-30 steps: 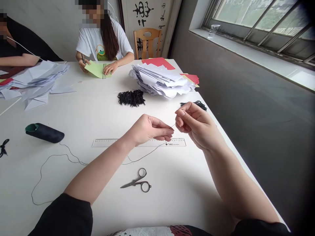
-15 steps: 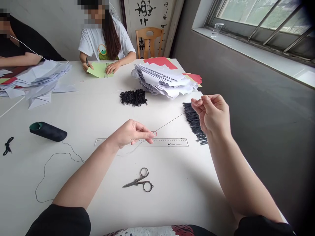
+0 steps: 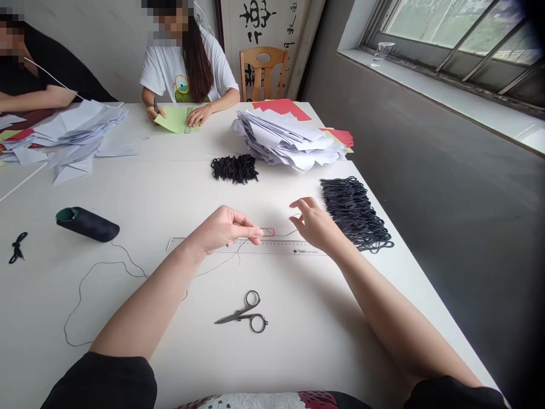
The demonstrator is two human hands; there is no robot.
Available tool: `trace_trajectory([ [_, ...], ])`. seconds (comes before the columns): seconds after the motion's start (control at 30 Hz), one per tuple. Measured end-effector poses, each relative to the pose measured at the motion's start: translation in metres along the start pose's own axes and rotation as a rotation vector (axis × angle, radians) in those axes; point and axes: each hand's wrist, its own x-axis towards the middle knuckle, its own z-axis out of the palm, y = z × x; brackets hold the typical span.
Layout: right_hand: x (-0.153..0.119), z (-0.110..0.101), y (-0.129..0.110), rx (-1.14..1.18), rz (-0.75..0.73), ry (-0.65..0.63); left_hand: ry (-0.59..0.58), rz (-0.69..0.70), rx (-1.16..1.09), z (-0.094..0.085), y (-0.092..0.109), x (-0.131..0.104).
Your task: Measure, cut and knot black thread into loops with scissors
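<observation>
My left hand [image 3: 230, 230] pinches a small red rectangular frame [image 3: 268, 232] above the clear ruler [image 3: 281, 245]. Dark thread [image 3: 219, 266] trails from its fingers down to the left, and more runs right toward my right hand [image 3: 313, 222]. That hand's thumb and fingers are apart, with thread passing near them; nothing shows in its grasp. Beside it lies a row of dark looped cords [image 3: 353, 210]. Metal scissors [image 3: 242, 315] rest below the ruler. A black thread spool [image 3: 89, 224] lies on its side at the left, its loose thread curving over the table.
Behind the ruler lies a black cord bundle [image 3: 235, 168], then a stack of white papers [image 3: 289, 139]. A small black knot [image 3: 17, 247] is at far left. Across the white table [image 3: 170, 187], a person [image 3: 187, 68] holds green paper; another person [image 3: 51, 68] leans at the left.
My right hand has come down and left toward my left hand, its fingers spreading. The thread has gone from taut to slack, and the looped cords are more fully uncovered.
</observation>
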Motion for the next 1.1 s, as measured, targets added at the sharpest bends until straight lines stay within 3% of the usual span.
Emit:
trace_trajectory([
  [0.1, -0.008, -0.006, -0.015, 0.149, -0.074, 0.088, 0.015, -0.001, 0.033, 0.001, -0.002, 0.002],
  [0.27, -0.018, -0.014, -0.037, 0.613, -0.153, -0.288, 0.0, 0.006, 0.032, 0.005, -0.004, 0.003],
  [0.37, -0.018, -0.008, -0.037, 0.674, -0.136, -0.308, -0.002, 0.004, 0.053, 0.007, -0.004, 0.003],
  [0.5, -0.015, -0.005, -0.031, 0.722, -0.095, -0.245, -0.012, -0.001, 0.067, 0.008, -0.005, 0.004],
  [0.7, -0.012, -0.022, -0.025, 0.593, -0.169, -0.035, -0.026, 0.014, 0.071, 0.006, -0.008, 0.005],
  [0.93, -0.007, -0.04, -0.008, 0.601, -0.074, 0.216, -0.037, 0.003, 0.054, 0.004, -0.011, 0.007],
  [1.1, -0.006, -0.052, 0.001, 0.495, -0.02, 0.352, -0.111, 0.01, 0.1, 0.003, -0.015, 0.009],
])
